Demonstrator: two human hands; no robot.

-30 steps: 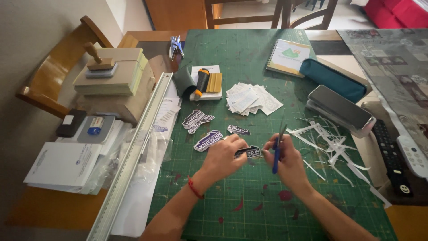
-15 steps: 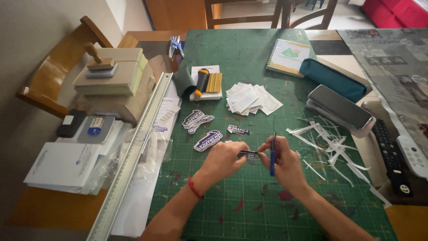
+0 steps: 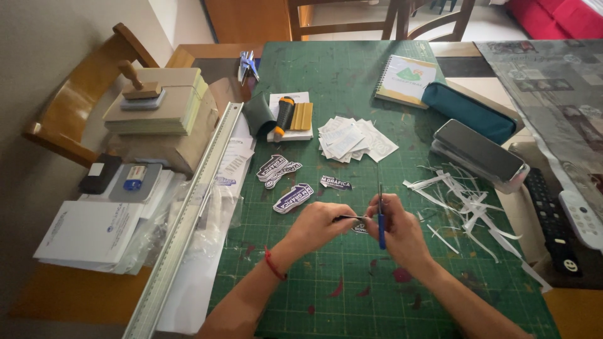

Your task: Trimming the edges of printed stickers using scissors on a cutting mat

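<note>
My left hand (image 3: 317, 227) and my right hand (image 3: 402, 231) meet over a green cutting mat (image 3: 352, 69). Between their fingertips they hold a small dark sticker cutout (image 3: 359, 225). My right hand also grips a blue-handled craft knife (image 3: 380, 221), held upright with its thin blade pointing away from me. Loose cutout stickers (image 3: 294, 196) lie on the mat just beyond my left hand. White paper offcut strips (image 3: 468, 201) are scattered to the right of my right hand.
A long metal ruler (image 3: 191, 207) runs along the mat's left edge. A pile of white paper pieces (image 3: 352, 139), a yellow-black cutter (image 3: 286, 112), a notebook (image 3: 406, 78), a teal pencil case (image 3: 468, 113), a grey device (image 3: 480, 154) and remote controls (image 3: 568, 220) surround the work area. Boxes (image 3: 160, 110) stack at left.
My hands have drawn closer together around the small sticker. The knife has tilted from a slant to nearly upright.
</note>
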